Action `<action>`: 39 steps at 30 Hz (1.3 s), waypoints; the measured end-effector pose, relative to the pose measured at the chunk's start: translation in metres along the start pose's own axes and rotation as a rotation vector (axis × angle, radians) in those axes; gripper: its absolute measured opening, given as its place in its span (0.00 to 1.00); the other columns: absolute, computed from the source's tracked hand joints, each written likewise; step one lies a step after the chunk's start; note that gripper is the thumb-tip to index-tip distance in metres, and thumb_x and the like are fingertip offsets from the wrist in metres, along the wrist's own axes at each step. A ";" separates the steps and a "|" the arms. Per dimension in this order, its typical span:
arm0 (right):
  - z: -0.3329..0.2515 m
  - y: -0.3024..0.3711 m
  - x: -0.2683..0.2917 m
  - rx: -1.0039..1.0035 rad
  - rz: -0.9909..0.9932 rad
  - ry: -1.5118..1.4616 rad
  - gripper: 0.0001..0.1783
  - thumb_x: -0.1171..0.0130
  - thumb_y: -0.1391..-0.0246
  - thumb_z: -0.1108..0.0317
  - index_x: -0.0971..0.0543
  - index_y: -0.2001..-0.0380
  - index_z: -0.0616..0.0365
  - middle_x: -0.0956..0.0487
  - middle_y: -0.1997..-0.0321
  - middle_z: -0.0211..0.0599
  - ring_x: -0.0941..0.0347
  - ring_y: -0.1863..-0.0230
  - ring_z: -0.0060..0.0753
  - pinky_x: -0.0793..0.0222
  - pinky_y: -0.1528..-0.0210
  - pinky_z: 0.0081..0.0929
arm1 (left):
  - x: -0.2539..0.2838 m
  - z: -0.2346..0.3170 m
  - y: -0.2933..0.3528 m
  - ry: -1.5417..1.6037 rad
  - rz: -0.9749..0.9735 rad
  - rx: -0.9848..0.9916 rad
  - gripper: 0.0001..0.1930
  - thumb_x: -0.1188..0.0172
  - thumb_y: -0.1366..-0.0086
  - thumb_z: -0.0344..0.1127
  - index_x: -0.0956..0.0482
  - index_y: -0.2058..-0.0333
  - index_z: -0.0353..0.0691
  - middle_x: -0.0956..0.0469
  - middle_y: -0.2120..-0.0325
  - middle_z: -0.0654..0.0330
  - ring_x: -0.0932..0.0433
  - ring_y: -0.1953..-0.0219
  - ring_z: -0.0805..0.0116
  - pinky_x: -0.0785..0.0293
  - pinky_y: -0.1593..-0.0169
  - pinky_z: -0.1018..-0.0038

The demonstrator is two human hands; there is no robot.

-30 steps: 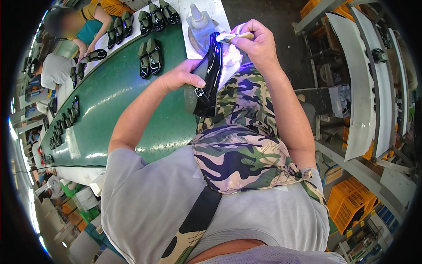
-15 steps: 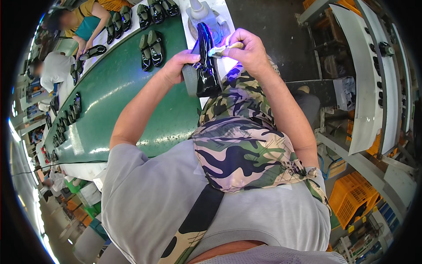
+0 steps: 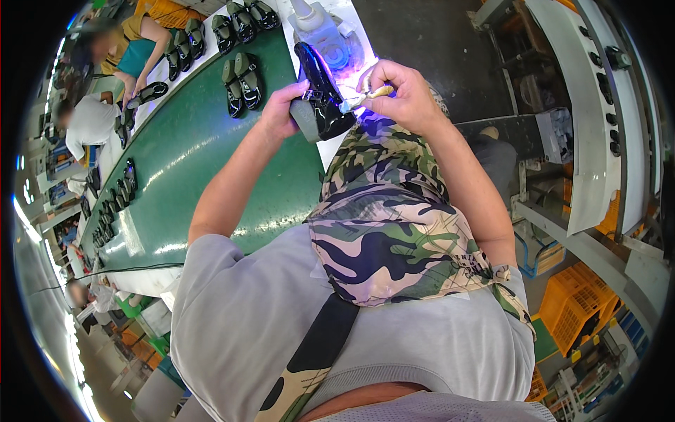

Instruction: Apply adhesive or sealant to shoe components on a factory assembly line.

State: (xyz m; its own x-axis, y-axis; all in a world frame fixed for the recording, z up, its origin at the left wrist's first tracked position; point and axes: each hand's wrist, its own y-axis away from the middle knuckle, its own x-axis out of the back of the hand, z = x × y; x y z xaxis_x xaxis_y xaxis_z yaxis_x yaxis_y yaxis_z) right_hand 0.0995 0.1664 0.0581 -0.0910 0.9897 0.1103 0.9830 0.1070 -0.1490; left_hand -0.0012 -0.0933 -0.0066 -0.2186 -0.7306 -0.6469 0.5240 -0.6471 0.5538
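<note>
A glossy black strap shoe is gripped in my left hand, with its grey sole turned to the left. The thumb lies over the shoe's side near the strap, while most of the fingers are hidden behind it. My right hand pinches a small pale, cloth-like piece with a yellowish end; its exact kind is unclear. The tip of this piece touches the right side of the shoe near the lower end. Bluish-purple light falls on both. Just beyond the shoe stands a translucent squeeze bottle.
On the green conveyor belt stands a pair of black shoes. More shoes line the white ledge beyond. Two co-workers sit at the far left. At right are a metal rack and an orange crate.
The shoe has tilted, its upper end leaning further left. The pale piece has moved down along the shoe's side toward the lower end. Both hands keep their hold.
</note>
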 end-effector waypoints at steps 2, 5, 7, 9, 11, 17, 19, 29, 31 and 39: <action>-0.005 0.004 0.002 0.024 0.021 0.021 0.11 0.33 0.59 0.73 0.28 0.77 0.58 0.22 0.71 0.30 0.29 0.68 0.21 0.34 0.64 0.24 | 0.000 -0.002 -0.002 0.020 0.024 -0.023 0.24 0.43 0.37 0.42 0.28 0.47 0.32 0.21 0.53 0.48 0.21 0.51 0.52 0.28 0.41 0.56; 0.017 0.005 0.003 0.076 0.096 -0.122 0.11 0.33 0.58 0.76 0.28 0.75 0.58 0.24 0.72 0.27 0.30 0.68 0.19 0.34 0.65 0.22 | -0.001 -0.006 -0.003 0.085 0.042 -0.066 0.24 0.44 0.35 0.43 0.28 0.46 0.34 0.22 0.51 0.48 0.22 0.50 0.51 0.29 0.40 0.55; 0.026 0.008 0.003 0.021 0.131 -0.203 0.11 0.33 0.56 0.77 0.28 0.74 0.57 0.24 0.70 0.28 0.31 0.67 0.18 0.34 0.64 0.20 | -0.005 -0.009 -0.003 0.141 0.034 -0.137 0.24 0.45 0.35 0.46 0.28 0.45 0.37 0.22 0.50 0.49 0.22 0.49 0.51 0.30 0.39 0.54; 0.029 0.009 -0.001 -0.031 0.165 -0.286 0.11 0.34 0.53 0.78 0.28 0.73 0.56 0.24 0.68 0.29 0.31 0.66 0.18 0.34 0.62 0.18 | -0.006 -0.013 -0.008 0.197 0.002 -0.174 0.24 0.45 0.34 0.46 0.28 0.44 0.37 0.22 0.49 0.49 0.23 0.48 0.50 0.30 0.39 0.54; 0.030 0.006 -0.009 -0.089 0.312 -0.604 0.11 0.31 0.54 0.78 0.26 0.72 0.59 0.24 0.72 0.27 0.29 0.70 0.18 0.33 0.66 0.19 | -0.011 -0.016 -0.011 0.287 -0.025 -0.217 0.26 0.46 0.34 0.47 0.30 0.42 0.38 0.24 0.47 0.48 0.24 0.46 0.50 0.32 0.37 0.53; 0.031 0.007 -0.015 -0.169 0.462 -0.718 0.11 0.31 0.55 0.78 0.24 0.71 0.60 0.23 0.72 0.30 0.28 0.72 0.21 0.31 0.67 0.21 | -0.025 -0.027 -0.017 0.262 -0.033 -0.296 0.27 0.49 0.32 0.48 0.33 0.40 0.37 0.28 0.43 0.48 0.28 0.42 0.50 0.36 0.35 0.52; 0.030 0.011 -0.011 -0.200 0.495 -0.745 0.11 0.31 0.56 0.78 0.25 0.71 0.60 0.23 0.72 0.30 0.29 0.72 0.20 0.32 0.67 0.20 | -0.027 -0.028 -0.020 0.232 0.010 -0.364 0.27 0.49 0.31 0.46 0.34 0.39 0.37 0.28 0.43 0.50 0.29 0.41 0.50 0.38 0.34 0.52; 0.044 0.031 0.020 -0.264 0.703 -0.742 0.12 0.30 0.58 0.78 0.25 0.73 0.59 0.23 0.73 0.30 0.29 0.75 0.21 0.34 0.72 0.20 | -0.058 -0.005 -0.040 -0.255 -0.119 -0.657 0.31 0.38 0.42 0.33 0.36 0.40 0.37 0.27 0.47 0.56 0.28 0.42 0.57 0.36 0.35 0.61; 0.037 0.036 0.029 -0.272 0.752 -0.733 0.12 0.30 0.60 0.79 0.25 0.73 0.59 0.22 0.74 0.31 0.27 0.74 0.22 0.30 0.70 0.22 | -0.081 -0.002 -0.046 -0.395 -0.161 -0.734 0.34 0.39 0.45 0.31 0.39 0.38 0.36 0.29 0.45 0.56 0.29 0.42 0.57 0.37 0.35 0.62; 0.039 0.059 0.071 -0.089 0.877 -1.082 0.12 0.32 0.55 0.77 0.27 0.71 0.57 0.25 0.75 0.28 0.30 0.77 0.20 0.36 0.75 0.19 | -0.157 0.008 -0.067 -0.664 -0.165 -0.752 0.33 0.39 0.45 0.26 0.39 0.40 0.31 0.27 0.49 0.51 0.27 0.47 0.60 0.35 0.38 0.64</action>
State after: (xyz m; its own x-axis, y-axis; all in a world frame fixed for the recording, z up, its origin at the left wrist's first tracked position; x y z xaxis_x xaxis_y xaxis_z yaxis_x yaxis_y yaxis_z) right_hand 0.1449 0.2468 0.0190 0.5156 0.3162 -0.7964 0.7861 -0.5443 0.2928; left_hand -0.0088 0.0628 0.0626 -0.6284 -0.7659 -0.1363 0.7776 -0.6134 -0.1381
